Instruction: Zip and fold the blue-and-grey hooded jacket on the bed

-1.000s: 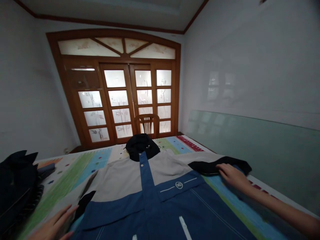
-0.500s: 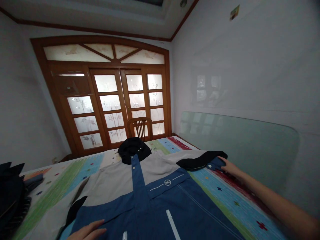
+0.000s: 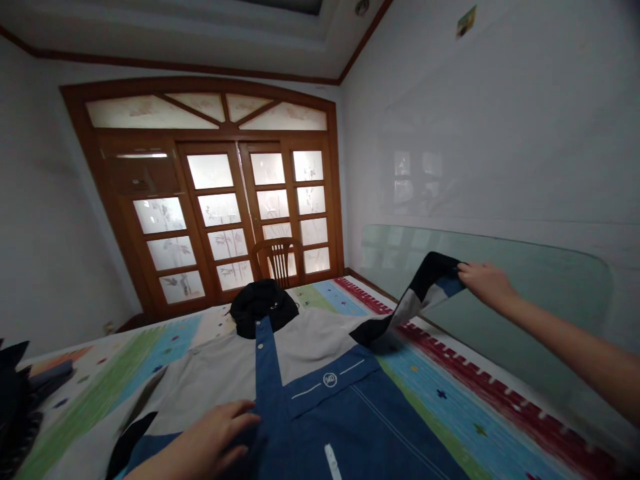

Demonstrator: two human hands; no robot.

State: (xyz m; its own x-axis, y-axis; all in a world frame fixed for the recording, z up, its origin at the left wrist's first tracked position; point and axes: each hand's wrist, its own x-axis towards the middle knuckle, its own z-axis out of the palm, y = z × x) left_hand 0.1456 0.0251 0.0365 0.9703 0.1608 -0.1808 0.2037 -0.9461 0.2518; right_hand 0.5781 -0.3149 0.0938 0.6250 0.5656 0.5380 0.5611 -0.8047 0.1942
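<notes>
My right hand [image 3: 486, 283] grips the end of the sleeve [image 3: 407, 307] on my right, fingers pinched on its cuff [image 3: 453, 285] and holding it up off the striped cloth [image 3: 450, 387]. My left hand [image 3: 220, 433] grasps nothing that I can see; its fingers are loosely spread over the jacket front, and I can't tell whether they press on the fabric or only hover. The step in hand, as I judge it, is arranging that sleeve. From here, moving it seems to call for a firm pinch on the cuff and the body kept flat, so the pull doesn't drag the rest along.

The jacket [image 3: 320, 393] lies front up on the cloth before me, its black hood [image 3: 260, 303] at the far end and its lower edge out of my view. It's pale grey across the shoulders and blue below, with a blue strip [image 3: 267, 373] down the front, a round white badge [image 3: 329, 380] on the chest and a white zip [image 3: 331, 460] beneath. The raised sleeve bends midway, banded black and grey; the other lies low on my left, partly out of view. A dark pile of clothes [image 3: 15, 393] sits farther left.
</notes>
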